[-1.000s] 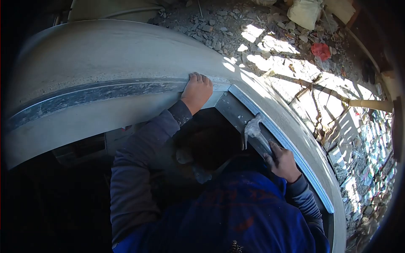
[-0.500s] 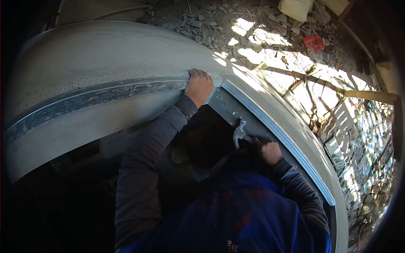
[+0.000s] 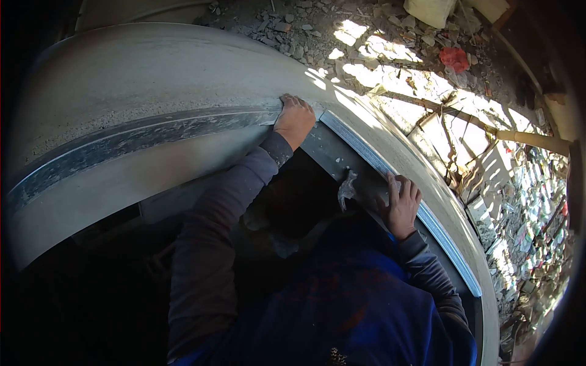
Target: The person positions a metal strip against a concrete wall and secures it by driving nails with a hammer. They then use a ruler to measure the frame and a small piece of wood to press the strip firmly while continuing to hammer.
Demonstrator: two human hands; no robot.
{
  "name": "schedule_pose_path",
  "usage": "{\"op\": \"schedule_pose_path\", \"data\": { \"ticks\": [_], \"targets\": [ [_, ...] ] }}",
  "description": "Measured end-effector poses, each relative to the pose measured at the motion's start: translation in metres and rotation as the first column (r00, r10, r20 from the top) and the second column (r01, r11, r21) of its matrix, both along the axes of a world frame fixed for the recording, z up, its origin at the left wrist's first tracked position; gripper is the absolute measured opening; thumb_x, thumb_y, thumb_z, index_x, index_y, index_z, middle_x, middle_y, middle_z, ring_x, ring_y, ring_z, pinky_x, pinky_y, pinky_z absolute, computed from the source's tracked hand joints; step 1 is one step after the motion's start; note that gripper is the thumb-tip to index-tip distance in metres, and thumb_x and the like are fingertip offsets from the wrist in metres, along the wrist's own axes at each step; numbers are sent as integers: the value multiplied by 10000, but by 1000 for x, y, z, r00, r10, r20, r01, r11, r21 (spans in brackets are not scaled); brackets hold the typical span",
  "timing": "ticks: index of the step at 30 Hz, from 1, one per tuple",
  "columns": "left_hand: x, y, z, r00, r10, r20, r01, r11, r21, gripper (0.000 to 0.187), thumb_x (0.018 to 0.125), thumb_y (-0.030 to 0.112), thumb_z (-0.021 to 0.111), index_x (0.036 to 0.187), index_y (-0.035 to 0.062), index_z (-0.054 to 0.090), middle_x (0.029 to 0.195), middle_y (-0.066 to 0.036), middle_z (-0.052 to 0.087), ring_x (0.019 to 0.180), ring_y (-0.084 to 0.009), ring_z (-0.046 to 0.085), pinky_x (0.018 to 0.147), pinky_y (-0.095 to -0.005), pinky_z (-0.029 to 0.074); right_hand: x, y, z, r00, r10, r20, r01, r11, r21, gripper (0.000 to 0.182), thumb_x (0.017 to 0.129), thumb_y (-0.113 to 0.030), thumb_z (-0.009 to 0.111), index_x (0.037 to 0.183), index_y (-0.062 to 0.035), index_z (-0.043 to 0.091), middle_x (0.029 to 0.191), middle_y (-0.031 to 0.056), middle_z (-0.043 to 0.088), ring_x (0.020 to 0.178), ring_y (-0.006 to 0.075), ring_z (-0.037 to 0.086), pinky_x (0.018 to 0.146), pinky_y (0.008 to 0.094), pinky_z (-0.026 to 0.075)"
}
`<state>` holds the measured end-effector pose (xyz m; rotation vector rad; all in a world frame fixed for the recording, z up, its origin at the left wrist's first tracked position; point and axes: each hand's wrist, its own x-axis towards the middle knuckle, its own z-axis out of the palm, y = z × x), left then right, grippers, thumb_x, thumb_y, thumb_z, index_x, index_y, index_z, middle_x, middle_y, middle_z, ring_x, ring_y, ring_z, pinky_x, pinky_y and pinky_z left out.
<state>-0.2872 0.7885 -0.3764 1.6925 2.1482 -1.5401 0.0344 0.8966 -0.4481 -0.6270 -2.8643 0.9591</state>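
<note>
From where I stand, the nearest thing is the person's blue jacket [image 3: 342,293], with grey sleeves [image 3: 204,244] reaching forward. The right hand [image 3: 401,206] rests on a long silver metal strip [image 3: 360,146]. Its fingers lie a little apart on the strip, and its thumb sticks out wide on the inner side. The strip runs on a slant along the outer edge of a dark ledge [image 3: 323,149], passing under the fingers and on past both sides of the hand.

A claw hammer [image 3: 346,190] lies on the ledge, near the thumb but not in the hand. Its head shows, but its handle is lost in the dark. A few white crumbs sit near it. Next to the ledge is a black opening [image 3: 293,189].

The left hand [image 3: 295,123] is at the corner, on the end of a dark, scuffed metal strip [image 3: 152,131]. Its fingers are close together and bent over the edge. I cannot tell if they squeeze it. Behind that strip is a big pale panel [image 3: 171,67].

Farther off, broken stones [image 3: 299,36] cover the ground. I see a pole [image 3: 531,140], a red plastic bag [image 3: 455,59] and a pale sack [image 3: 429,12].
</note>
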Motion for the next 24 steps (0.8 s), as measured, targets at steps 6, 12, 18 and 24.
{"op": "schedule_pose_path", "data": {
  "ticks": [6,12,18,24],
  "targets": [
    [-1,1,-2,1000,-19,1,19,1000,-10,336,939,202,560,1210,38,670,1229,-186,672,1139,-390,634,947,-501,491,2,4,-56,974,-53,222,66,996,-53,539,872,-291,683,1333,-67,516,1197,135,620,1094,312,600,902,430,446],
    [0,1,-1,1000,-12,15,12,1000,-18,334,944,202,553,1210,38,669,1225,-187,675,1138,-386,636,940,-495,493,9,-3,-58,991,-96,98,102,994,-50,375,945,-237,602,1274,-65,550,1188,115,657,1095,292,642,867,410,478],
    [-2,1,-1,999,-27,21,27,999,-19,337,941,205,550,1207,35,670,1213,-186,681,1125,-371,645,933,-481,492,10,-8,-68,991,-110,76,110,994,2,372,954,-226,592,1291,-76,545,1301,95,632,1197,283,610,939,419,468],
    [-4,-2,-5,999,-23,28,23,1000,-11,346,933,210,554,1205,33,673,1211,-188,681,1125,-367,645,945,-483,483,15,-8,-75,996,-84,44,82,996,31,389,942,-210,597,1303,-74,541,1325,113,621,1207,301,607,1026,440,454]
  ]
}}
